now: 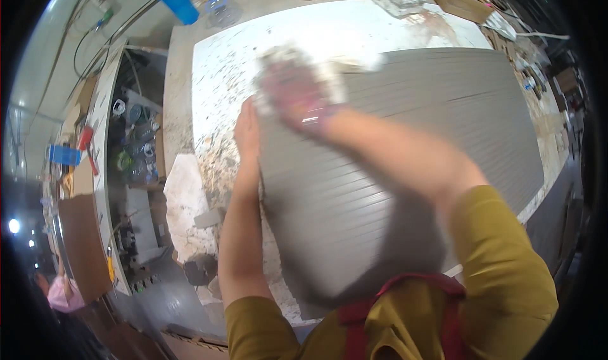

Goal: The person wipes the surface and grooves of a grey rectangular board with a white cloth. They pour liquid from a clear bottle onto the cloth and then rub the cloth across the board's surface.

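A large grey panel (pixel 405 144) with fine parallel grooves lies on the worktable in front of me. Along its left edge, near the far corner, my left hand (pixel 247 127) rests bare, fingers stretched out and pointing away. My right hand (pixel 292 90), in a reddish-pink glove, reaches across to the panel's far left corner. Motion smears its fingers. Pale, cloth-like material (pixel 335 84) shows beside and around the glove; whether the fingers grip it, I cannot tell. Another pale, crumpled piece (pixel 360 63) lies at the panel's far edge.
Under the panel is a dirt-speckled white board (pixel 218 75). A blue cup (pixel 176 1) and a clear bottle (pixel 219 8) stand at the back left. A ragged white slab (pixel 185 208) lies left of my forearm. Beyond is an open cabinet (pixel 101 170); another person (pixel 64 293) appears far left.
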Demonstrator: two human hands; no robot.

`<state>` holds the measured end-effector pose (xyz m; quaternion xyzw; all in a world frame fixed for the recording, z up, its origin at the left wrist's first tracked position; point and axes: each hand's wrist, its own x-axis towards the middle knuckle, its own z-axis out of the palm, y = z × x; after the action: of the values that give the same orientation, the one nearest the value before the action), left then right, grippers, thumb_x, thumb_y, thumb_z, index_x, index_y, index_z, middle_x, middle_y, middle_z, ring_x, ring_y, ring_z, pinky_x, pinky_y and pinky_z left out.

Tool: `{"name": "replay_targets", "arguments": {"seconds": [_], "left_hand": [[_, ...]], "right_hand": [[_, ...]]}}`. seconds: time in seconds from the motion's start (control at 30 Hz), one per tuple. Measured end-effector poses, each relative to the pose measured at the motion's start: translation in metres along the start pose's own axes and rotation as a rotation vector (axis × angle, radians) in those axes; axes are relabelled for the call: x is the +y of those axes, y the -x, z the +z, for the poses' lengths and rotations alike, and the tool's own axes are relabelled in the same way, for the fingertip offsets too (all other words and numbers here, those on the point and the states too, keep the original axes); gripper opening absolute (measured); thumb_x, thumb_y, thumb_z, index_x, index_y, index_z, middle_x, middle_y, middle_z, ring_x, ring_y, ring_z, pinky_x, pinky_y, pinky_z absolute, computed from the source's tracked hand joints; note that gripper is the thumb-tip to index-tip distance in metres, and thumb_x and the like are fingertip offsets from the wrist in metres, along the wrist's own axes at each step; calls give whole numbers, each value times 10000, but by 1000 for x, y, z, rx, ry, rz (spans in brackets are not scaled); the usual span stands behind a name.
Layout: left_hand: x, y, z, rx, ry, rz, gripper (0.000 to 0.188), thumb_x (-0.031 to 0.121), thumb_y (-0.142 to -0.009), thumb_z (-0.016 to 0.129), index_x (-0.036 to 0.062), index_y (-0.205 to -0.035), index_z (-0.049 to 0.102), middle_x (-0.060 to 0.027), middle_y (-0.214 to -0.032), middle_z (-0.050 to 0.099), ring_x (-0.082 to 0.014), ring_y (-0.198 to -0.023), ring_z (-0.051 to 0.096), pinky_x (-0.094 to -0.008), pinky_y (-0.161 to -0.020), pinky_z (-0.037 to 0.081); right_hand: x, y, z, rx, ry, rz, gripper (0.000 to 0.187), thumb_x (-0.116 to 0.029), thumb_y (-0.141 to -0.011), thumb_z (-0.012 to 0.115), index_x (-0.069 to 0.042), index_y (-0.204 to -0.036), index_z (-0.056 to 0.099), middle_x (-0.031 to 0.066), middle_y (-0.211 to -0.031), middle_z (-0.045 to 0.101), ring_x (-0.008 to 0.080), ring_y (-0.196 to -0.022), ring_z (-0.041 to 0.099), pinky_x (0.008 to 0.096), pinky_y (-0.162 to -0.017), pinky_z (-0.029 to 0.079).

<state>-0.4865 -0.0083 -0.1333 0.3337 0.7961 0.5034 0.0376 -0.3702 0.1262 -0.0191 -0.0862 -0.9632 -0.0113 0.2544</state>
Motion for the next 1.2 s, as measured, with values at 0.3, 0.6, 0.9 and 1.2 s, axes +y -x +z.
{"name": "replay_targets", "arguments": {"seconds": [0.3, 0.6, 0.9, 1.2], "left_hand": [[49, -1, -20, -72, 128, -103, 435, 324, -990, 377, 18, -1259, 531, -141, -1273, 553, -234, -1204, 496, -342, -1003, 366], [5, -29, 1, -262, 578, -193, 506, 342, -1014, 286, 9, -1376, 405, -119, -1387, 444, -220, -1295, 387, -329, -1076, 292], [53, -18, -2, -133, 553, -323, 569, 464, -1005, 285, 24, -1330, 442, -148, -1275, 518, -225, -1168, 490, -339, -1004, 382], [56, -19, 14, -205, 679, -287, 530, 472, -999, 331, 39, -1288, 433, -114, -1150, 545, -200, -1043, 517, -327, -952, 411]], "right_hand": [[161, 99, -44, 51, 211, 153, 259, -97, -800, 562, -64, -1056, 587, 145, -1100, 577, 308, -1040, 541, 423, -933, 422], [45, 21, -12, -189, -37, 198, 451, -149, -847, 441, 24, -1263, 467, 232, -1320, 485, 359, -1239, 464, 451, -1025, 366], [124, 40, -18, 4, 306, 361, 299, -177, -841, 507, 5, -1071, 566, 175, -985, 599, 292, -980, 582, 403, -860, 456], [230, 113, -47, 30, 267, 355, 261, -126, -820, 510, -67, -1057, 604, 152, -1053, 589, 344, -983, 567, 443, -882, 444]]}}
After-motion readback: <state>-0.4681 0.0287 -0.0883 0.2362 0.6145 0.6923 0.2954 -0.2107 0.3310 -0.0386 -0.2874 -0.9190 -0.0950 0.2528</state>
